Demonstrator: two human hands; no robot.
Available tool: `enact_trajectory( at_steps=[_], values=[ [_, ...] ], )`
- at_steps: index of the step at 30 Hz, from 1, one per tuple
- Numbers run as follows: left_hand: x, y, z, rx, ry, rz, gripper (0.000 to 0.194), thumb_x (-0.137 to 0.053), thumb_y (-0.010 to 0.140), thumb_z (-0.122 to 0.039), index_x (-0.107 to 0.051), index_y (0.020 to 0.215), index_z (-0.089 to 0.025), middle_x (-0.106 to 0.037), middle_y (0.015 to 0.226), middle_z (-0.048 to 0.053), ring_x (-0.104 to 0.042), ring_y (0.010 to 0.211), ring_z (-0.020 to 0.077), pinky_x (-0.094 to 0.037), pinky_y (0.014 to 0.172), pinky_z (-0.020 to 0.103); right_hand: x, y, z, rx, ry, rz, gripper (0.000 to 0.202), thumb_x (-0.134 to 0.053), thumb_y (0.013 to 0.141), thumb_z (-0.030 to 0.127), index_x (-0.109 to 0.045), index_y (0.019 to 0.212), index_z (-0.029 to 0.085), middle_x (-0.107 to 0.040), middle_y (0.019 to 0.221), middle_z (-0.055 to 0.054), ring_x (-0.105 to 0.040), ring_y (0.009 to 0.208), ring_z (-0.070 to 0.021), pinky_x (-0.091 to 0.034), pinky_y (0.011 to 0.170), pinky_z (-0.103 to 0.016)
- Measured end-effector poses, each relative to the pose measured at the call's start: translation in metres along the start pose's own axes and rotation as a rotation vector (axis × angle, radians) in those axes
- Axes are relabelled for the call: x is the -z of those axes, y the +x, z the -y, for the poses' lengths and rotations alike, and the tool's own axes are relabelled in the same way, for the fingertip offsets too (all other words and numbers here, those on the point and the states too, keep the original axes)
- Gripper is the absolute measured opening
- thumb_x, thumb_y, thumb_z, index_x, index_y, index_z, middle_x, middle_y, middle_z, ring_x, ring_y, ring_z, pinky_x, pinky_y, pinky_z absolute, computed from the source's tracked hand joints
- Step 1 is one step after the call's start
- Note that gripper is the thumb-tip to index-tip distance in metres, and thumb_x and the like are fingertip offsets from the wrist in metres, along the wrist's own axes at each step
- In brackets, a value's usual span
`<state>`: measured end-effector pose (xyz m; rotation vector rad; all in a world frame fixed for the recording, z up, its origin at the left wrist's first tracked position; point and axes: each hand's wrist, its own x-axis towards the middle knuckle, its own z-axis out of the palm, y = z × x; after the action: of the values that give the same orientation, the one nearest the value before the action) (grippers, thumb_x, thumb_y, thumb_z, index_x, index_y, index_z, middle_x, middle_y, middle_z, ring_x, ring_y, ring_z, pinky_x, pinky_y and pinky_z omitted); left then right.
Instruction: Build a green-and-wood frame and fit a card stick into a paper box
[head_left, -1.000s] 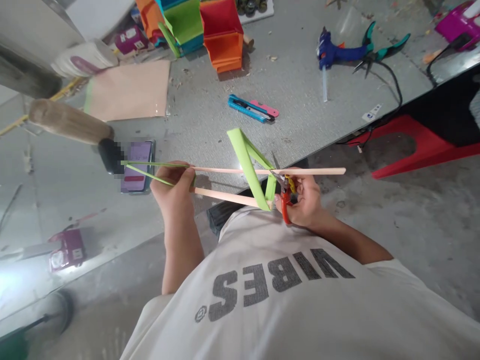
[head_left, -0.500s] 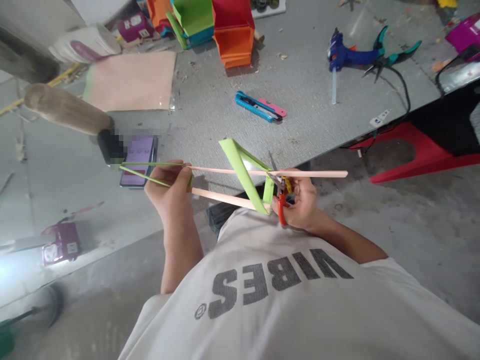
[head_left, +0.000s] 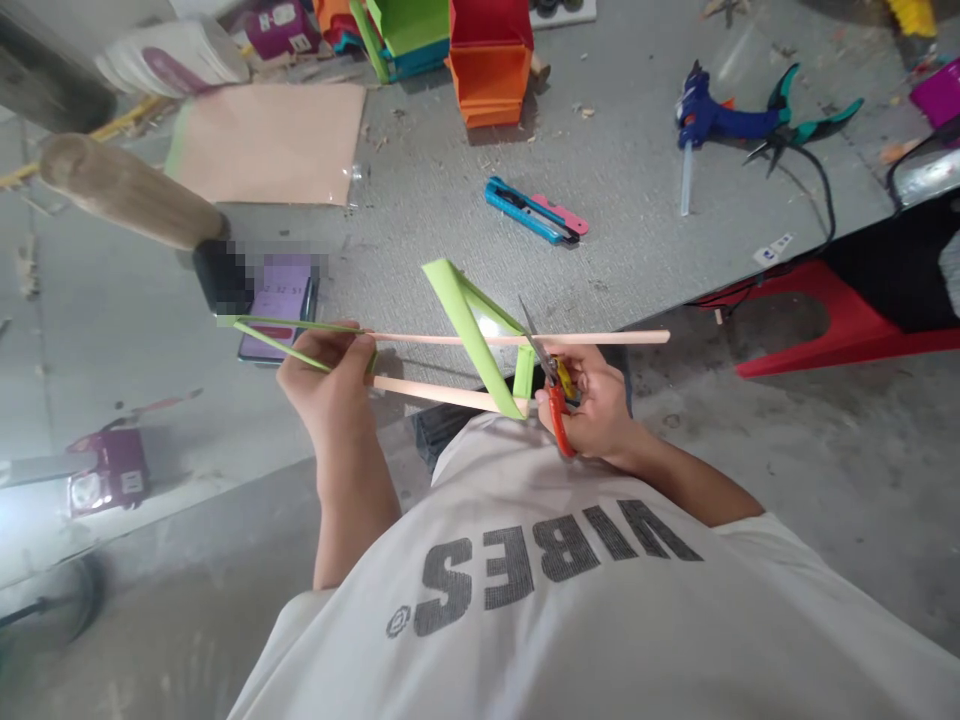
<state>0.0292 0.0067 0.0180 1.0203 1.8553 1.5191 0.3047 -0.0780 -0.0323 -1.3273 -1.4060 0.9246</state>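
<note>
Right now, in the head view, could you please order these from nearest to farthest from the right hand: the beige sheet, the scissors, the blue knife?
1. Scissors: nearest, held in the right hand.
2. Blue knife: on the table, ahead of the hand and slightly left.
3. Beige sheet: farthest, lying well to the left.

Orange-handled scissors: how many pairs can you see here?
1: the pair of scissors in the right hand, beside the green strip. Others may be hidden.
</note>
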Motion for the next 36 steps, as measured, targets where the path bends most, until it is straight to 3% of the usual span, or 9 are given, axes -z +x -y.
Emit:
enact_trajectory(
  at_steps=[5,11,15,19,23,26,31,34,36],
  values=[
    [0.005,0.006,-0.004,0.057,0.001,-0.009,0.029,-0.083,0.054,-0.035,-0.079,0.079,-0.021,-0.071,0.073,0.003,-0.067,0.067,0.0181,-0.05,0.052,0.028,-0.006,0.012,0.01,0.124,0.024,0.022,0.031,-0.083,0.094,0.038,-0.074,0.122,0.03,-0.082,0.112,-0.005,-0.064,0.067,-0.0135,-0.058,0.06,-0.03],
    [0.009,0.02,-0.02,0.024,0.004,-0.066,0.022,-0.081,0.056,-0.027,-0.08,0.076,-0.019,-0.065,0.066,0.0,-0.06,0.061,0.0157,-0.046,0.049,0.025,0.002,0.04,0.027,0.066,0.055,0.118,0.037,-0.089,0.099,0.047,-0.067,0.123,0.031,-0.073,0.096,0.001,-0.057,0.063,-0.0116,-0.056,0.06,-0.028],
    [0.01,0.034,-0.035,0.032,0.101,-0.089,0.014,-0.079,0.062,-0.016,-0.08,0.076,-0.018,-0.062,0.063,-0.002,-0.058,0.059,0.0147,-0.045,0.049,0.024,0.006,0.066,0.036,-0.043,0.095,0.17,0.051,-0.095,0.092,0.058,-0.063,0.123,0.031,-0.064,0.084,0.007,-0.056,0.063,-0.0115,-0.055,0.061,-0.027],
    [0.009,0.054,-0.039,0.039,0.153,-0.102,0.013,-0.079,0.066,-0.009,-0.079,0.075,-0.019,-0.063,0.063,-0.003,-0.059,0.06,0.015,-0.047,0.052,0.026,0.003,0.098,0.044,-0.138,0.059,0.211,0.057,-0.097,0.085,0.058,-0.063,0.121,0.031,-0.062,0.08,0.009,-0.056,0.06,-0.0126,-0.053,0.058,-0.03],
    [0.001,0.076,-0.04,0.042,0.075,-0.11,0.017,-0.082,0.069,-0.004,-0.078,0.077,-0.019,-0.066,0.066,-0.002,-0.06,0.064,0.0154,-0.047,0.055,0.029,-0.008,0.131,0.05,-0.254,0.067,0.294,0.06,-0.096,0.081,0.066,-0.059,0.115,0.032,-0.059,0.078,0.009,-0.056,0.055,-0.0138,-0.05,0.05,-0.031],
    [-0.006,0.089,-0.044,0.041,0.014,-0.098,0.019,-0.082,0.072,0.0,-0.078,0.075,-0.018,-0.065,0.063,-0.002,-0.059,0.061,0.0147,-0.045,0.055,0.029,-0.011,0.158,0.05,-0.261,0.048,0.293,0.068,-0.098,0.075,0.075,-0.058,0.11,0.032,-0.061,0.08,0.007,-0.059,0.056,-0.0151,-0.047,0.049,-0.032],
    [-0.017,0.105,-0.049,0.013,-0.01,-0.113,0.026,-0.083,0.071,0.009,-0.079,0.075,-0.016,-0.066,0.061,-0.004,-0.06,0.059,0.013,-0.045,0.051,0.027,0.017,0.216,0.054,-0.244,-0.202,0.379,0.062,-0.105,0.079,0.065,-0.07,0.115,0.029,-0.073,0.087,0.001,-0.067,0.067,-0.019,-0.052,0.063,-0.034],
    [-0.026,0.111,-0.041,-0.017,0.004,-0.063,0.028,-0.086,0.073,0.01,-0.08,0.078,-0.016,-0.068,0.063,-0.005,-0.059,0.059,0.0122,-0.046,0.047,0.025,0.045,0.259,0.06,-0.104,-0.527,0.474,0.05,-0.101,0.087,0.047,-0.08,0.127,0.027,-0.084,0.102,-0.005,-0.075,0.087,-0.0242,-0.057,0.081,-0.037],
    [-0.031,0.113,-0.031,-0.017,0.031,-0.004,0.029,-0.087,0.074,0.01,-0.08,0.079,-0.017,-0.069,0.065,-0.006,-0.06,0.06,0.0129,-0.047,0.046,0.024,0.062,0.286,0.059,-0.058,-0.783,0.552,0.052,-0.095,0.089,0.038,-0.082,0.138,0.028,-0.088,0.117,-0.008,-0.078,0.097,-0.0281,-0.056,0.087,-0.039]
  ],
)
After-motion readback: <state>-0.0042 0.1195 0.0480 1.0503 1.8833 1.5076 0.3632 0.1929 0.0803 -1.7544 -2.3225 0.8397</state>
